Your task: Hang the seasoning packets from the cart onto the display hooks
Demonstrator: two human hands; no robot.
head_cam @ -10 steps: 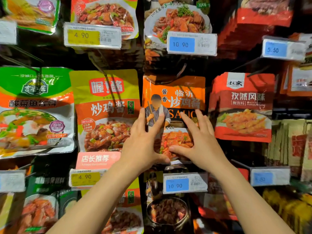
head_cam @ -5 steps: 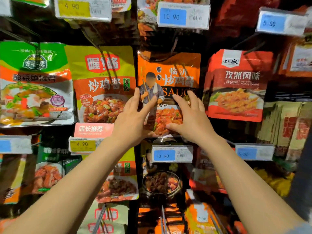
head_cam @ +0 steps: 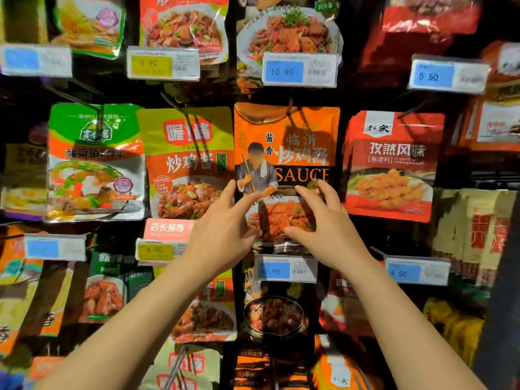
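**Orange sauce packet on its hook: risks at the moment of letting go**

Risk 1: the orange sauce packet (head_cam: 287, 164) hangs in the middle column of the display, between the yellow-green packet (head_cam: 187, 161) on its left and the red packet (head_cam: 391, 164) on its right. Its top sits up in shadow, so you cannot confirm from here that the hole is fully over the hook. If it is only part-way on, a quick release could drop it. Judgement only.

Risk 2: the neighbours hang just beside it. A sideways sweep of either hand could swing them or knock one loose.

Risk 3: the blue price tag (head_cam: 285, 268) sits directly below the packet's bottom edge. Pulling down and back could catch it.

Hands: your left hand (head_cam: 225, 229) is spread, fingers nearly straight, tips at the packet's lower left edge. Your right hand (head_cam: 323, 226) is spread too, fingers lying on the lower right of the front, thumb reaching under toward the bottom. Neither pinches; whether the pads press or only brush the film cannot be told.

The cart is out of view.
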